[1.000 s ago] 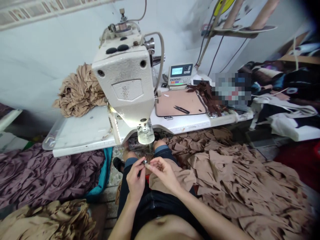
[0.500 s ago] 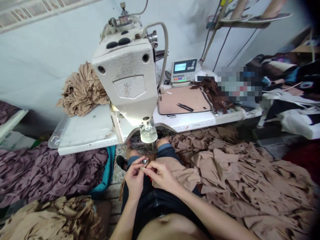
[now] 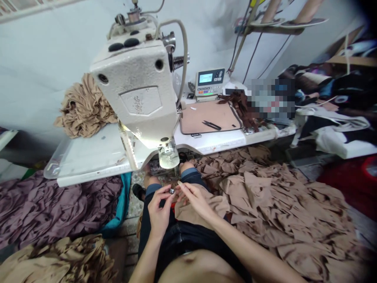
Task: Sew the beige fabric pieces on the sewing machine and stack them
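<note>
Above my lap, my left hand (image 3: 159, 205) pinches a small shiny metal bobbin case (image 3: 171, 191) between thumb and fingertips. My right hand (image 3: 196, 199) is just to the right of it, a small gap away, with its thumb pointing up and the fingers curled in. Whatever those fingers hold, such as a thread, is too fine to see. Both hands are in front of and below the head of a white sewing machine (image 3: 138, 98). A piece of tan fabric (image 3: 188, 212) lies over my right thigh, under my right hand.
Thread snips (image 3: 211, 125) lie on a pink mat (image 3: 193, 118) by the control panel (image 3: 209, 82). Bunched tan cloth (image 3: 85, 106) sits on the white machine table (image 3: 88, 157). Tan fabric pieces (image 3: 265, 204) pile up at right, purple fabric (image 3: 59, 204) at left.
My right hand has come away from the bobbin case, slightly up and to the right. My left hand still holds the case. The view has shifted a little to the right.
</note>
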Available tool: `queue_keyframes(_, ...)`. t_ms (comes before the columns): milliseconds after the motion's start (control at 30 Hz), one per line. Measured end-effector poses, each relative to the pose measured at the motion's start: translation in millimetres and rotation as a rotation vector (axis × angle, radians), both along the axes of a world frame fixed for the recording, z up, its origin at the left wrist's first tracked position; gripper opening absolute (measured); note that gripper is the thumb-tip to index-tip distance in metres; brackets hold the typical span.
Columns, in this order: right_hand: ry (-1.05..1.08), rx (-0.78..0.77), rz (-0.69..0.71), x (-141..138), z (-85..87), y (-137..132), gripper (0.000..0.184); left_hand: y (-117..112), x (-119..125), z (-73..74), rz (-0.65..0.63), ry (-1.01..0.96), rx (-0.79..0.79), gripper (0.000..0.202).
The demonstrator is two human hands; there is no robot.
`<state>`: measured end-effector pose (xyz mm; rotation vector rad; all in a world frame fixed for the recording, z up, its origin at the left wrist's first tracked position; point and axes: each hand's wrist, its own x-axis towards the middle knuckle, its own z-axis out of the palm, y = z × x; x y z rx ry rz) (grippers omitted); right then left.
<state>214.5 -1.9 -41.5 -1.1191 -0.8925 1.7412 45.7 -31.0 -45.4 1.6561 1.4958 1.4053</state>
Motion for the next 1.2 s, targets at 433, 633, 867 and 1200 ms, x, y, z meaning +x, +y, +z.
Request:
queue_keyframes(433, 0.253, -0.212, 0.079, -14.4, -23.3, -9.7, 0.058, -0.3, -4.9, 3.9, -0.088, 0.172, -0.258, 0.010)
queue_keyframes(633, 0.247, -0.159, -0.052, -10.4, -11.4, -10.7, 0.056, -4.2, -2.7, 9.2, -0.128, 0.094, -0.063, 0.008)
queue_keyframes(867, 0.196, -0.054, -0.043, -3.7, 0.4, -9.4, 0.053, -5.7, -1.4, 9.0, -0.137, 0.109, 0.038, 0.008)
queue_keyframes(1200, 0.131, 0.034, -0.043, -0.2, 14.8, -13.8, 0.061, -6.6, -2.1, 2.6, -0.077, 0.134, 0.095, 0.008)
